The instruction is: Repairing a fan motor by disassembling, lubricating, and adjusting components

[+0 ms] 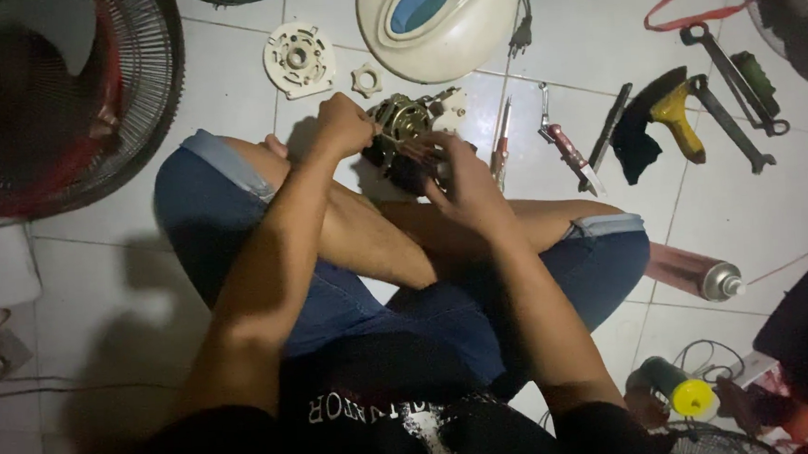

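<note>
Head | fan motor (408, 135) between both hands | left fingers (348, 119), right fingers (447, 165) clasp it

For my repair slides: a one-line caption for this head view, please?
Seated cross-legged on a tiled floor, left hand and right hand grip a fan motor, tools alongside.
</note>
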